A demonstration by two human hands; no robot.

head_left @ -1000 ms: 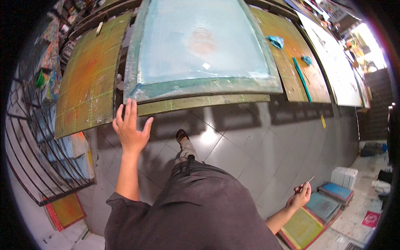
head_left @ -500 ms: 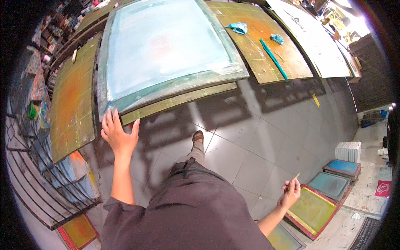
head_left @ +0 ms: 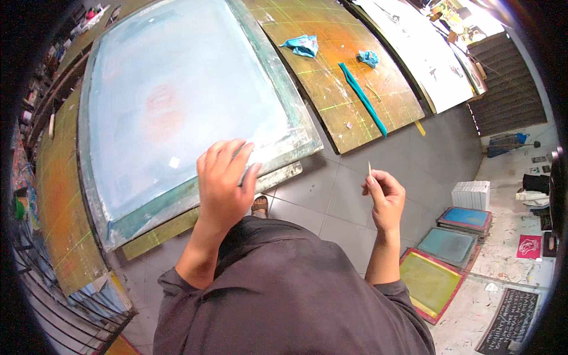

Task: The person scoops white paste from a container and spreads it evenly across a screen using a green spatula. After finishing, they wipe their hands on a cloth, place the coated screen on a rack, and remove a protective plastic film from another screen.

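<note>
Pinching a thin pale stick [head_left: 370, 168] between thumb and fingers, the right hand [head_left: 387, 201] is staying out over the grey floor [head_left: 331, 189], well apart from the left hand [head_left: 225, 182]. That one, unclenched and thumb out, is hanging over the near edge of a large pale-blue framed screen [head_left: 225, 71]; contact cannot be told. Rightward, two crumpled blue cloths [head_left: 300, 45] and a teal strip [head_left: 362, 99] are lying on a stained board [head_left: 325, 89].

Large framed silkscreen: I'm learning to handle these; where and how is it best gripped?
Likely best by its green border at both near corners, coming from the person's side: they jut past the ends of the olive board underneath, leaving room for fingers. The right hand should first set aside its thin stick.
</note>
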